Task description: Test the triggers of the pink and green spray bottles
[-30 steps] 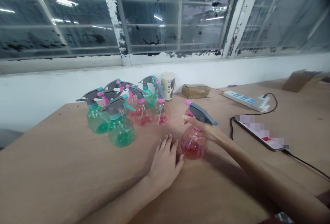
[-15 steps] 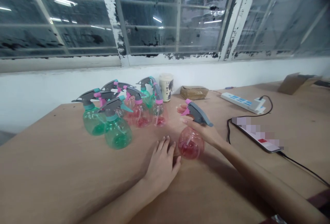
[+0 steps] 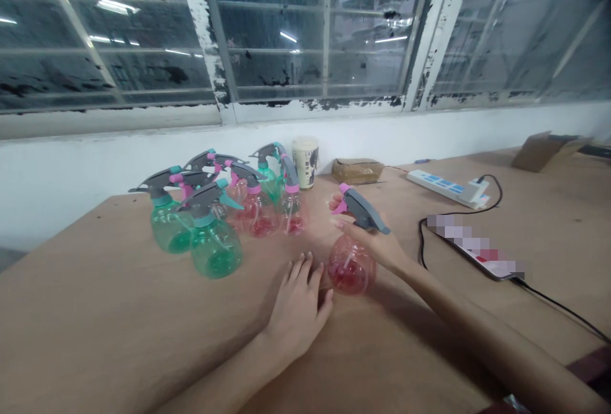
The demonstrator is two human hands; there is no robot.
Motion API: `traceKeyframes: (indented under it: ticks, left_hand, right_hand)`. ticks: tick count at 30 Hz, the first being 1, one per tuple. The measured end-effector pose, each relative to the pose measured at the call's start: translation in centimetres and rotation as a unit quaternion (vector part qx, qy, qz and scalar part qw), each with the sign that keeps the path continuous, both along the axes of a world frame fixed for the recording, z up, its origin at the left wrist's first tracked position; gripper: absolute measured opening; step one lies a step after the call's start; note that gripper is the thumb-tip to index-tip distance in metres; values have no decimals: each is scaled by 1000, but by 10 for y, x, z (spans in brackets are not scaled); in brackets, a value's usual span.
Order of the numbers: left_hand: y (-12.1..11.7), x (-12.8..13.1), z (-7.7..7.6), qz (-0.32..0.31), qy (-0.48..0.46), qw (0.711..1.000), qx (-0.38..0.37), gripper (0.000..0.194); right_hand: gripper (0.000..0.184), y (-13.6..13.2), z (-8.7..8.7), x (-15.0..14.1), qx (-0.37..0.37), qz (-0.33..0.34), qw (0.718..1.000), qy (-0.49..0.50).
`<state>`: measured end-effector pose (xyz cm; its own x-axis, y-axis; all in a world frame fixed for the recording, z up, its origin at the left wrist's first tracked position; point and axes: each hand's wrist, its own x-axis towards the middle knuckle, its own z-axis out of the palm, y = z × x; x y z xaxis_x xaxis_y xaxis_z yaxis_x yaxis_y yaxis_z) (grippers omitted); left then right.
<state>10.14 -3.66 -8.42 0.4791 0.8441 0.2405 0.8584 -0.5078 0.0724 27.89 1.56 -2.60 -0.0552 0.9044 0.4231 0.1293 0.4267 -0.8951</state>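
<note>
My right hand (image 3: 375, 239) is wrapped around the neck of a red spray bottle (image 3: 351, 268) with a grey and pink trigger head. Its thumb lies across the near side, and fingertips show beyond the pink trigger. The bottle stands upright on the table. Just left of it, my left hand (image 3: 298, 306) lies flat on the wood with its fingers stretched out. Further left stand several more spray bottles close together, among them a front green bottle (image 3: 216, 252), a red bottle (image 3: 258, 213) and another red bottle (image 3: 293, 213). Those behind are partly hidden.
A paper cup (image 3: 305, 163) and a small brown cardboard box (image 3: 357, 171) sit by the wall. To the right are a white power strip (image 3: 443, 188), a phone (image 3: 470, 245) with a black cable, and an open carton (image 3: 544, 150) on the wooden table (image 3: 95, 312).
My right hand's fingers have shifted around the bottle's neck, with fingertips now showing past the trigger. The left hand stays flat. The whole view has moved slightly.
</note>
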Motion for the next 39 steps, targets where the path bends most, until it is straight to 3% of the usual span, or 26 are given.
traceKeyframes:
  ticks: [12,22,29,39]
  left_hand:
    - [0,1,3,0,5,1000,2,43]
    - [1,-1,-2,-4,-15,1000,14,42]
    - [0,0,1,-1,7,1000,4,43]
    - [1,0,0,-2,-4,1000,7,43]
  right_hand:
    - [26,-11,17,-3,-11,-50,997,-53]
    - [29,-3,9,3,-4,-54,996,-66]
    - [62,-4,6,3,2,-38,999,-24]
    - [63,-7,7,1,4,-39,999,-16]
